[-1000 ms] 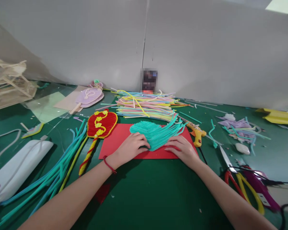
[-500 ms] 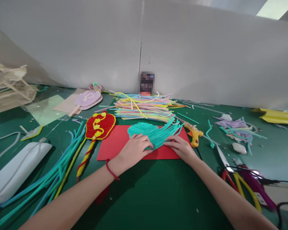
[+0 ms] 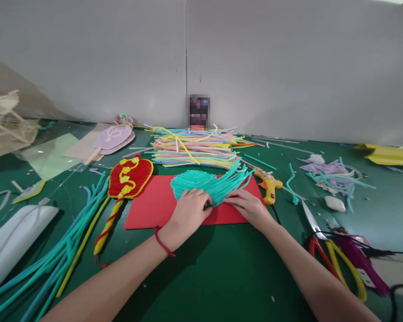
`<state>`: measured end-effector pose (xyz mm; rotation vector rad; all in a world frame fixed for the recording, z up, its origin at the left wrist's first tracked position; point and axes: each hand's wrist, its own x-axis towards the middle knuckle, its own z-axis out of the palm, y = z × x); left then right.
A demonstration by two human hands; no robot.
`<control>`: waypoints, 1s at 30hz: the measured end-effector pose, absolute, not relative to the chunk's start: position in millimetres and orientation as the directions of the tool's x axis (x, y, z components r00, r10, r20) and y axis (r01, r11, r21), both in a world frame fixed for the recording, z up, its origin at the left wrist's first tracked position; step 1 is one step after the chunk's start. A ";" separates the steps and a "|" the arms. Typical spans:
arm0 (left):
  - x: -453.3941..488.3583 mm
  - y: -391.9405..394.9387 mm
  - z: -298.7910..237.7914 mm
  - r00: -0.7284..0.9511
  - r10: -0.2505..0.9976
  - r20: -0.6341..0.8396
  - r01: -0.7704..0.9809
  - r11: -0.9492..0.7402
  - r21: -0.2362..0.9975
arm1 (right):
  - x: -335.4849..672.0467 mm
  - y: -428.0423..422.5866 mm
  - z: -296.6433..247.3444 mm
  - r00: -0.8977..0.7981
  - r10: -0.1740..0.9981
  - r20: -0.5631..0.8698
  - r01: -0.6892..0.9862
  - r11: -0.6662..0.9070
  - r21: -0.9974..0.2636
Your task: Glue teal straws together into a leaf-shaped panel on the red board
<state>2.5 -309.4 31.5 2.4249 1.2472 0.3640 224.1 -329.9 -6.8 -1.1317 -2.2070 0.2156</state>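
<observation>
A leaf-shaped piece of turquoise pipe cleaners lies on a red sheet, its loose stems fanning out to the right. My left hand rests over the lower edge of the piece, fingers curled and pressed on the pipe cleaners. At the lower right edge of the loose stems, my right hand has its thumb and fingers closed together on the turquoise stems. Parts of the lower edge are hidden beneath both hands.
Behind lies a heap of pastel pipe cleaners. At left are a red and yellow fan, a turquoise bundle and a white device. On the right are a yellow glue gun, scissors and a purple power strip.
The whole view has shifted slightly, so things appear further left. Both hands stay on the turquoise piece, and the left hand's fingers look a little more curled.
</observation>
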 end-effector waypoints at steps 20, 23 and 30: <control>24.0 -302.5 26.4 0.547 0.833 0.087 0.739 -0.529 0.417 | 219.7 -310.9 -16.0 -0.190 0.898 0.396 0.671 0.413 -0.615; 24.8 -301.8 26.5 0.541 0.837 0.086 0.745 -0.524 0.413 | 219.3 -311.1 -16.8 -0.185 0.902 0.391 0.674 0.405 -0.617; 25.7 -302.9 28.7 0.541 0.839 0.067 0.772 -0.526 0.355 | 217.9 -311.9 -16.0 -0.179 0.905 0.386 0.697 0.394 -0.599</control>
